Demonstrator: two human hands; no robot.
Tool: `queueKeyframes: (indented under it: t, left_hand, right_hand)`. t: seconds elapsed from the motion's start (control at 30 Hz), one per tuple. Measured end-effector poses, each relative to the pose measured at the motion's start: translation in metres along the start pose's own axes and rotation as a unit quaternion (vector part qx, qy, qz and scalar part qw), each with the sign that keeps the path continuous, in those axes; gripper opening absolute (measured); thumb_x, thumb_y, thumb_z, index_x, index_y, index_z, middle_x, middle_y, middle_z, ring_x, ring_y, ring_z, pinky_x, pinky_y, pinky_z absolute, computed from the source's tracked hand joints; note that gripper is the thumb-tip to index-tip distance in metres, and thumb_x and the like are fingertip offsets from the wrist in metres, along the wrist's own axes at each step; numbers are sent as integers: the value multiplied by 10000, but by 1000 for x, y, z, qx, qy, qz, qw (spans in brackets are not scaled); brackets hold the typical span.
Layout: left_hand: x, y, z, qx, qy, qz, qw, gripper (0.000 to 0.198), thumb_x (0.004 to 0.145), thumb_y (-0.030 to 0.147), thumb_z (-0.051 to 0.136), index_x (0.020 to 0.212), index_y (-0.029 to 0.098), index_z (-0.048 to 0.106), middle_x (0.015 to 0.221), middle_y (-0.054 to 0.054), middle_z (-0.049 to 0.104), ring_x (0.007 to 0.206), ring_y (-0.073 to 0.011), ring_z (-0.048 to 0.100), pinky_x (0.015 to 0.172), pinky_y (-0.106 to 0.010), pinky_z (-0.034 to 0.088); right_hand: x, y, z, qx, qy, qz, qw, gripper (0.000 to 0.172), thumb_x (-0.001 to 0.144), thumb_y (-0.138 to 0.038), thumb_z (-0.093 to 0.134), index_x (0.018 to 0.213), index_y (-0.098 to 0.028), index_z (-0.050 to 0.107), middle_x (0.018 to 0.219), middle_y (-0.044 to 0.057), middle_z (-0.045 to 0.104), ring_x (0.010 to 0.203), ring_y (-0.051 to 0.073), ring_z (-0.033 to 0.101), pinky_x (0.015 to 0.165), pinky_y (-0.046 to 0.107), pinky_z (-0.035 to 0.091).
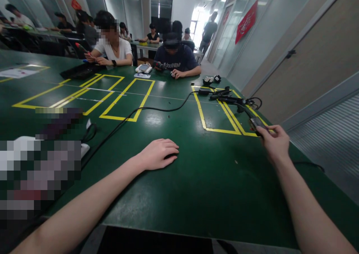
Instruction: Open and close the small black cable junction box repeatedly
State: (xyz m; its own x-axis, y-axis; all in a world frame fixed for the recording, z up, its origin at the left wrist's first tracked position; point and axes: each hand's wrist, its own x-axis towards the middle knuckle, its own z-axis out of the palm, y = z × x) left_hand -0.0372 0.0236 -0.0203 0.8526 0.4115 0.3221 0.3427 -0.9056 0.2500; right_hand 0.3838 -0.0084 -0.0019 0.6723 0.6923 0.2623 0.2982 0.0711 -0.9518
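My left hand (158, 154) rests palm down on the green table, its fingers stretched out and slightly bent, with nothing visible in them. Toward the table's right edge, my right hand (276, 143) pinches a small dark rectangular device (255, 123) between thumb and fingers. Its exact kind is unclear. Just beyond it lies a bundle of black cables (224, 95), which seems to run up to the device. A long black cable (157, 109) crosses the table from a black adapter box (204, 92) toward the left side.
Yellow tape rectangles (136, 120) mark the green tabletop (196, 194). Small black-and-white items (208, 80) sit beyond the cables. Across the table are two seated people, a black tray (81, 71) and a white device (144, 68). Blurred-out items fill the near left.
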Motion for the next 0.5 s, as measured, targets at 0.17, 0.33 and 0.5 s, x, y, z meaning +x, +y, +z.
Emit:
queueKeyframes:
  t: [0.17,0.33,0.5]
  left_hand:
    - [0,-1,-1,0,5,-3,1000,218,1019,268,562,1116,196,744,1228,-76,758,1160,-229,695,1017,-384,553]
    - [-1,-3,1,6,9,3,1000,221,1017,278,564,1093,187,749,1218,-78,761,1150,-229,698,999,-377,562]
    - [-2,-3,2,3,15,2,1000,224,1019,283,562,1113,196,747,1225,-77,758,1149,-223,698,1008,-377,560]
  right_hand:
    - [1,8,7,-138,48,-11,989,274,605,-299,835,714,-219,597,754,40,684,700,210,634,656,317,465]
    - [6,11,1,-263,93,-31,960,219,624,-261,787,753,-225,614,855,98,728,943,325,709,868,429,517]
    - [12,17,-5,-311,86,-26,946,286,610,-290,813,852,-191,696,922,120,763,968,326,725,872,402,530]
